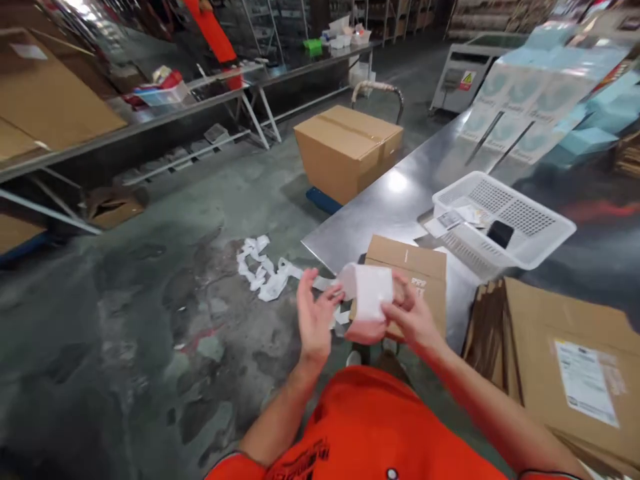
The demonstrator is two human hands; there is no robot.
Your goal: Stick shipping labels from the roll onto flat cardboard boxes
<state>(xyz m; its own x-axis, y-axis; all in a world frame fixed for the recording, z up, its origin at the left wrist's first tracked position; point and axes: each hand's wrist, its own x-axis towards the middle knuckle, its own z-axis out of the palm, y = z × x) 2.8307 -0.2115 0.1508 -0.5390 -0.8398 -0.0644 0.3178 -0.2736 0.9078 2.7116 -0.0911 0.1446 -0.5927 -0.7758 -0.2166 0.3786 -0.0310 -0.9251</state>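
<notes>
My right hand (413, 313) pinches a curled strip of white labels (374, 293) along its right edge, in front of my body. My left hand (316, 317) is at the strip's left side, palm up with fingers apart; its fingertips come close to the strip, and I cannot tell whether they touch it. Just behind the strip, a brown cardboard box (415, 270) with white print rests at the corner of the metal table (373, 207). Crumpled white backing paper (265, 270) trails across the floor to the left of my hands.
On the table, a white plastic basket (540, 233) holds papers and a dark phone-like object. Flattened cartons (560, 360) stand at the right. Behind the table corner, a large carton (350, 147) sits on a blue trolley. Light-blue boxes (530, 100) are stacked farther back. A person in orange (215, 33) is at another table.
</notes>
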